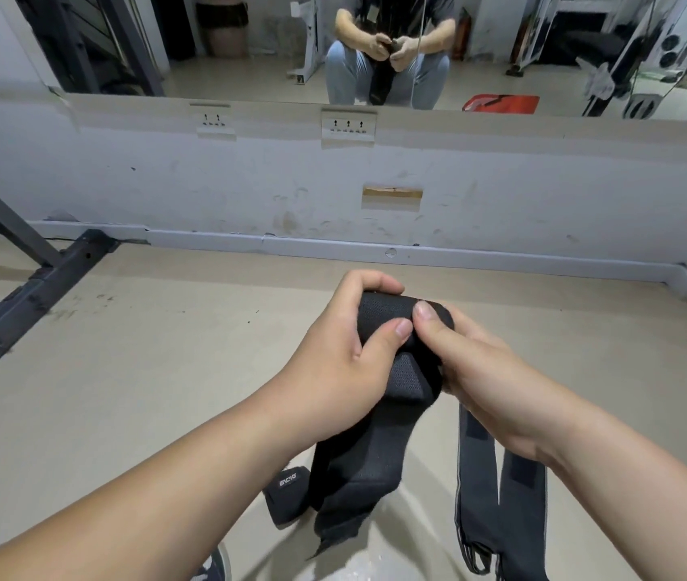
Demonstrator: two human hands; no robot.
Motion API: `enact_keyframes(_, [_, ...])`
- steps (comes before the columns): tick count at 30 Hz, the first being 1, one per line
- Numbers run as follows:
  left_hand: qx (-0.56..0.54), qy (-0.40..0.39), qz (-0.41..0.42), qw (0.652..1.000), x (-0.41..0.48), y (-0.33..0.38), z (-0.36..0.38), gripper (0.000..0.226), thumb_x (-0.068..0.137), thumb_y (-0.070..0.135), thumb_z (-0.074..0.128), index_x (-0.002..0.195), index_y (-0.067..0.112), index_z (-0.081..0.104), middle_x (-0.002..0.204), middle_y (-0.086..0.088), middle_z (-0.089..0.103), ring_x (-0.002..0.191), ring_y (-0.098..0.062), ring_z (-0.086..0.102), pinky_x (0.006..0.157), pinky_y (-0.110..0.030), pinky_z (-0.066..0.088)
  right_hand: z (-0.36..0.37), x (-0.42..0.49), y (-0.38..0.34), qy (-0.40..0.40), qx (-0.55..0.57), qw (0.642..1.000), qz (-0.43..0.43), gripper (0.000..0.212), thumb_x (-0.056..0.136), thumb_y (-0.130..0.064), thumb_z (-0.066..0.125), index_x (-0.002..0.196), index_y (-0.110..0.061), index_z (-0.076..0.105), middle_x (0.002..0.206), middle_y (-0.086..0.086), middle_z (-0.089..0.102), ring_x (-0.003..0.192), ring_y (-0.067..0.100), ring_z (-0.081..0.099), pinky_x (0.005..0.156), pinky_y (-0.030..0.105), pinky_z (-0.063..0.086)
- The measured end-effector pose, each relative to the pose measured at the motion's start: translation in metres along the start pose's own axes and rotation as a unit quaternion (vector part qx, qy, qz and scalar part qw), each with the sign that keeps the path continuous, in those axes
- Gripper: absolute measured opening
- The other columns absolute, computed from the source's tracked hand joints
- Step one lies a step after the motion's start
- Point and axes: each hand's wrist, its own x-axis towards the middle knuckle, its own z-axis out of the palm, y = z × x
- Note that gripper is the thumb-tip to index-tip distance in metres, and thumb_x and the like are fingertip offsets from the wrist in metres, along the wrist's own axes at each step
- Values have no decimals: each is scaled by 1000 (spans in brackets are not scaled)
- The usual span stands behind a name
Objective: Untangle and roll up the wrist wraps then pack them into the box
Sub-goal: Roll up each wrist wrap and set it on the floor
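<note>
Gym: wall mirror reflecting weight machines, steel rack frame on floor

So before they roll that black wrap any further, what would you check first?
1. Both hands hold it: the left hand and right hand grip the wrist wrap, thumbs pressing on top. Ok.
2. Roll begun: the top end is curled over between the fingers. Ok.
3. Tail flat and untwisted: it hangs bunched and creased. Not ok.
4. Second strap free of the first: it runs up under the right wrist, and the join is hidden. Cannot tell.
5. Box within reach: none in view. Cannot tell.
</note>
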Motion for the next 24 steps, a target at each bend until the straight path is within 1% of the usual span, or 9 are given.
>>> enact_keyframes(2, [5, -13, -4, 1000, 0, 0, 0, 27, 102, 25, 62, 117, 45, 53, 97, -28, 67, 78, -38, 66, 73, -52, 58, 0, -1, -2, 1, 11, 1000, -9, 35, 107, -37, 52, 135, -16, 56, 122, 6, 77, 116, 22, 73, 103, 46, 56])
enact_keyframes(3, [-13, -10, -16, 1000, 1, -1, 0, 29, 101, 22, 65, 119, 42, 54, 100, -25, 69, 81, -35, 69, 76, -52, 60, 0, -1, -3, 2, 28, 999, -16, 30, 107, -30, 52, 132, -14, 55, 116, 5, 77, 110, 20, 74, 95, 38, 58])
enact_keyframes(6, [-141, -8, -117, 983, 7, -1, 0, 40, 92, 16, 77, 127, 26, 58, 109, -2, 75, 92, -11, 75, 82, -32, 62, -2, -1, -1, 5, 44, 998, -39, 18, 107, -18, 52, 125, -16, 51, 101, 3, 74, 94, 16, 72, 82, 28, 58])
enact_keyframes(8, [-170, -51, -183, 967, 10, -1, 1, 46, 84, 36, 72, 128, 25, 61, 115, 1, 76, 101, -15, 75, 88, -38, 60, -4, 0, 0, 8, 28, 998, -55, 19, 108, -13, 51, 124, -24, 50, 97, 1, 72, 89, 16, 70, 82, 32, 59])
enact_keyframes(12, [-165, -67, -231, 957, 11, -2, 4, 54, 102, 69, 43, 129, 28, 66, 118, -3, 79, 113, -27, 75, 102, -54, 58, -7, -2, 1, -6, -60, 994, -91, 36, 108, -6, 52, 118, -41, 53, 96, -3, 69, 87, 16, 64, 84, 36, 55])
enact_keyframes(16, [-175, -9, -196, 965, 11, -8, 7, 45, 97, 61, 59, 123, 25, 63, 116, -7, 79, 111, -27, 75, 107, -57, 54, -5, -3, -1, -24, -71, 993, -91, 40, 103, -7, 60, 114, -45, 56, 97, -2, 67, 91, 17, 62, 88, 41, 52])
enact_keyframes(20, [-164, 20, -127, 978, 9, -7, 7, 39, 88, 58, 74, 116, 33, 64, 106, -13, 79, 95, -24, 76, 100, -59, 57, 1, -2, -4, -17, 38, 998, -43, 44, 81, -14, 66, 117, -39, 60, 100, 7, 69, 93, 21, 65, 85, 39, 50])
enact_keyframes(22, [-125, 24, -88, 988, 7, -6, 6, 30, 88, 53, 71, 114, 42, 62, 104, -14, 78, 93, -28, 76, 94, -58, 59, 3, -1, -5, -7, 101, 995, 12, 50, 83, -26, 74, 129, -36, 57, 110, 9, 74, 100, 21, 71, 88, 38, 53])
enact_keyframes(24, [-76, 13, -52, 996, 5, -7, 5, 29, 91, 47, 65, 118, 48, 56, 98, -12, 77, 89, -31, 75, 85, -56, 60, 5, 3, -4, -4, 145, 988, 60, 47, 96, -43, 67, 140, -27, 55, 127, 15, 72, 116, 27, 72, 100, 46, 54])
